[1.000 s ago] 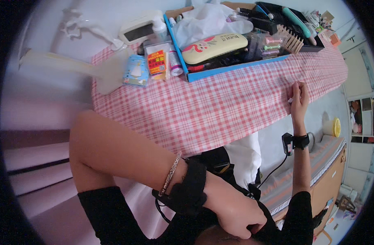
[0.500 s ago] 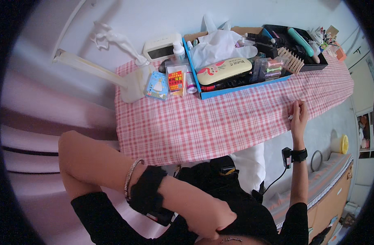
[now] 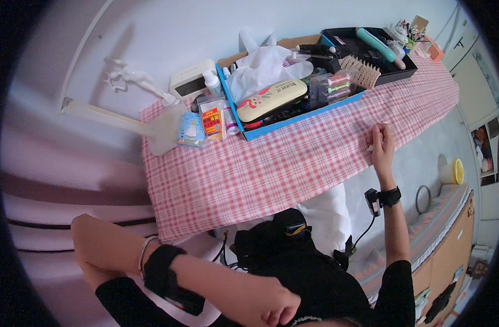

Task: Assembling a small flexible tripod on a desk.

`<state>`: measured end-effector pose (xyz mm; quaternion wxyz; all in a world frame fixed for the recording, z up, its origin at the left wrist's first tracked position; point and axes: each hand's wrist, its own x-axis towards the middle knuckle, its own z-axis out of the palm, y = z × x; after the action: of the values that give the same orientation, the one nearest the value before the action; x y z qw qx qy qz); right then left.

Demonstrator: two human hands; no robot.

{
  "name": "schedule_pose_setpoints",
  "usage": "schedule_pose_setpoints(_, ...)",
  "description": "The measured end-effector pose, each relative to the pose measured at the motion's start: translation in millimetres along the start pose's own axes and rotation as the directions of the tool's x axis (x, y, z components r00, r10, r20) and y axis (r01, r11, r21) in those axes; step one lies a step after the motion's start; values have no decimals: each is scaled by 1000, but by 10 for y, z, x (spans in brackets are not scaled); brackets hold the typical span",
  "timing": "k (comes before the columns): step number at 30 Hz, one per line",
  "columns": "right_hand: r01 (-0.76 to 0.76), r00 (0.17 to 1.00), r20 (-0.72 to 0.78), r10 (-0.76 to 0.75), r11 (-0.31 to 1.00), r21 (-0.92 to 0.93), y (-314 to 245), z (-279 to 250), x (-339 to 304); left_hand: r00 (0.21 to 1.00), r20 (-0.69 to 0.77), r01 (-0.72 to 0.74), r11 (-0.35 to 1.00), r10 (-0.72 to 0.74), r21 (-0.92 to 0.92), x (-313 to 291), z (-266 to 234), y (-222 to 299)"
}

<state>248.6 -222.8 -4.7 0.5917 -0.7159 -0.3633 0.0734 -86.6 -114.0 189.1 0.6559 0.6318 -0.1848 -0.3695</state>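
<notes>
My left arm is bent sharply at the elbow, and my left hand [image 3: 279, 308] is close to my upper body at the lower edge. Its fingers are curled in; whatever they may hold is hidden. My right hand [image 3: 383, 147] rests at the near edge of the red-and-white checked tablecloth [image 3: 249, 174], fingers bent and closed. A bit of a small white thing [image 3: 370, 147] shows at its fingers, too small to name. Each wrist wears a black strap with a small device, and the left also a bracelet [image 3: 145, 252].
At the back of the table, a blue-edged box [image 3: 304, 119] holds a cream glasses case [image 3: 272, 100], tissue and a hairbrush [image 3: 361, 71]. A black tray [image 3: 394, 76] with a teal hair styling tool stands right. White figurine [image 3: 138, 82], digital clock [image 3: 189, 80] and small packets [image 3: 191, 131] stand left.
The table and its things sit further left in the picture. My left hand has turned so that its curled fingers show more. My right hand stays closed at the table edge.
</notes>
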Motion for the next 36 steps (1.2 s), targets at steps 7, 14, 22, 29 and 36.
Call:
schedule_pose_setpoints(7, 9, 1000, -5, -9, 1000, -26, -34, 32, -12, 978, 6, 205, 945, -211, -256, 12, -429, -285)
schedule_pose_setpoints(14, -39, 998, -46, 39, 999, -1, -67, 40, -31, 759, -598, 146, 963, -256, -227, -110, -1098, -853)
schedule_pose_setpoints(22, -47, 998, 34, 46, 998, 44, 87, -81, 112, 466, -816, 500, 862, -341, -75, -654, -1050, -1456)
schedule_pose_setpoints(29, -99, 958, 279, 61, 987, 124, 159, -287, 270, 424, -850, 583, 812, -314, -9, -784, -841, -1358)
schedule_pose_setpoints(36, -53, 953, 302, 12, 990, 130, 203, -286, 258, 197, -914, 641, 752, -354, -153, -562, -740, -1395)
